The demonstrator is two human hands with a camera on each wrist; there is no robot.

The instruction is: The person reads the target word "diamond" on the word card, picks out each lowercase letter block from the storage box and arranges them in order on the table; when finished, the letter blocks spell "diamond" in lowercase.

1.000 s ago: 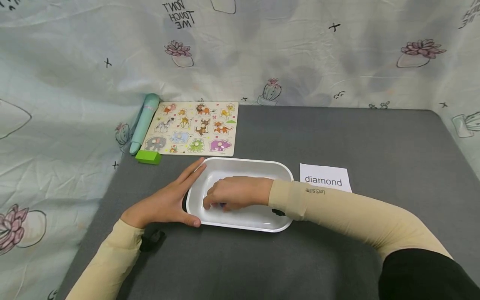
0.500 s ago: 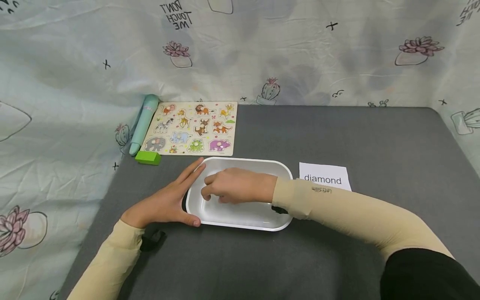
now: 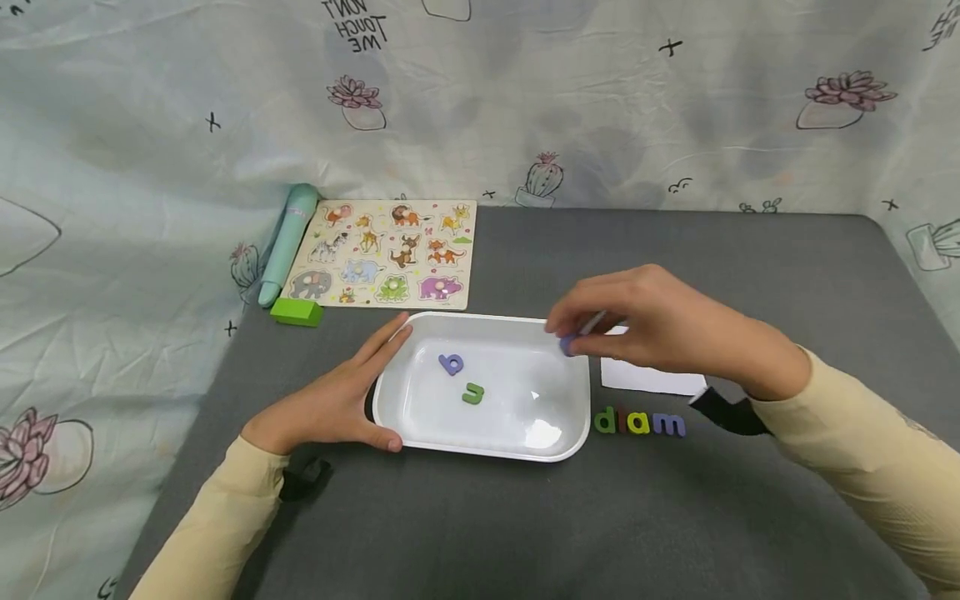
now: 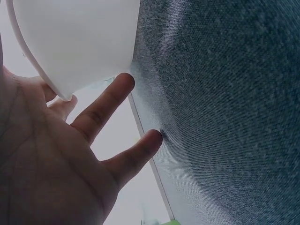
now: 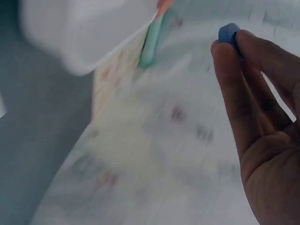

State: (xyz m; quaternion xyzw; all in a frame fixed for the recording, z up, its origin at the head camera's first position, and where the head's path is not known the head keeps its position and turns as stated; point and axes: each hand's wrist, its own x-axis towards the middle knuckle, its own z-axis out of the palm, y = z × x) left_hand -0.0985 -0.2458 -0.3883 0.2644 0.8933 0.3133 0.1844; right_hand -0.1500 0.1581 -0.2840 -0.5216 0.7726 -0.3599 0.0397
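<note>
A person's right hand is pinching a small, solid, violet-blue piece between thumb and fingertips, holding it just above the far right corner of a white, glossy, round-cornered tray. The piece is looking smooth and thick-edged, with a rounded outer curve; the fingertips are covering most of it, so its full outline is staying hidden. In the right wrist view it is showing as a deeper blue. The left hand is spreading its fingers wide and bracing the tray's left end. Inside the tray, a violet-blue letter with a round loop and a short stem is lying near a green, curved, U-like letter. On the grey desk, just right of the tray, four letters are standing in a row, reading left to right: a green "d", a thin reddish-brown "i", a yellow "a" and a broad violet "m". Beyond this row, a white paper card is lying partly hidden by the right hand.
</note>
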